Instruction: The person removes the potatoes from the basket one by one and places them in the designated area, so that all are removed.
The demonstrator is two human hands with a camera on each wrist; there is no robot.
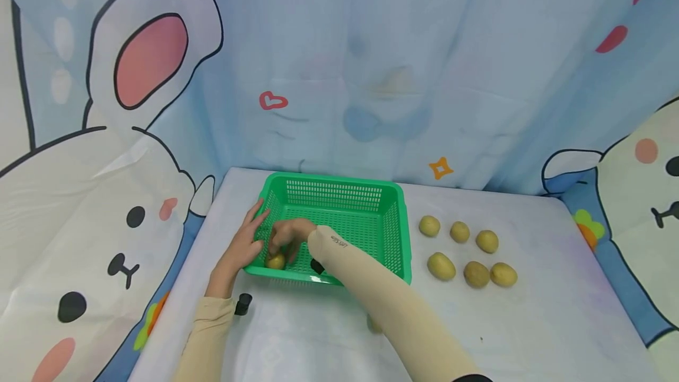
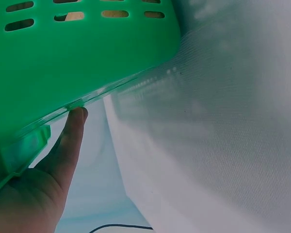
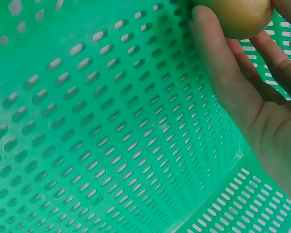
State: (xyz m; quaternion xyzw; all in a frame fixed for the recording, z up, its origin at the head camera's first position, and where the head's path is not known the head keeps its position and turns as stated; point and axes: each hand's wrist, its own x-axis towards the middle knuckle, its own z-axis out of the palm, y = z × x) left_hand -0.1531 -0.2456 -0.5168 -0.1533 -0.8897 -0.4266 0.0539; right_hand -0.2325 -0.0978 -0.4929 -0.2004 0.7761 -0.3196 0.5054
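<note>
A green plastic basket (image 1: 339, 180) with slotted walls sits on the white-covered table. In its near left corner, my right hand (image 1: 290, 236) pinches a yellowish potato (image 1: 275, 262). The right wrist view shows thumb and fingers around that potato (image 3: 242, 17), whose top is cut off by the frame. My left hand (image 1: 243, 246) lies along the basket's left side with its fingers extended, touching the rim. From below, the left wrist view has one straight finger of the left hand (image 2: 43, 189) against the basket's outer edge (image 2: 87, 58).
Right of the basket several potatoes (image 1: 441, 266) lie on the table (image 1: 551, 311) in two loose rows. Another potato (image 1: 373, 325) is partly hidden under the right forearm. A printed curtain (image 1: 329, 28) hangs behind the table and along its sides.
</note>
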